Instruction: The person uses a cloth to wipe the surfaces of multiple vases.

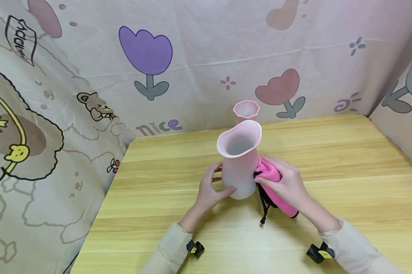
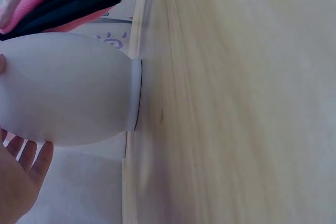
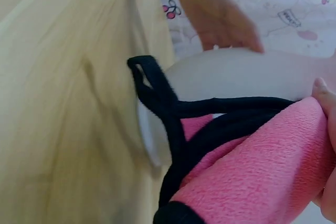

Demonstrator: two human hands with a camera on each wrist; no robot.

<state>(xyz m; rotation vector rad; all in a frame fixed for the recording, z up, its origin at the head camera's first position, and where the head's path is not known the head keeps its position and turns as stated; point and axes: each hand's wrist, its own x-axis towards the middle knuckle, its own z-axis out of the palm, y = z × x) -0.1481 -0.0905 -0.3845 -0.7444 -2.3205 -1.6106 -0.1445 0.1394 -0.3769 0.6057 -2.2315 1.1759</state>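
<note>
A pink-to-white vase [image 1: 239, 173] with a wavy flared rim stands upright on the wooden table. My left hand [image 1: 210, 189] grips its left side low down, thumb at the front and fingers around the back; in the left wrist view the fingertips touch the vase wall [image 2: 73, 87]. In my right hand [image 1: 289, 185] is a bunched pink cloth [image 1: 270, 171] with black edging and a dangling black loop [image 3: 152, 85]. The cloth is held against the vase's right side. Part of the cloth is hidden by the right hand.
Behind the vase stands a second, smaller pink vase [image 1: 247, 110] with a faceted rim, its lower part hidden. The wooden table [image 1: 346, 160] ends at a patterned fabric backdrop [image 1: 199, 45] at the back and sides.
</note>
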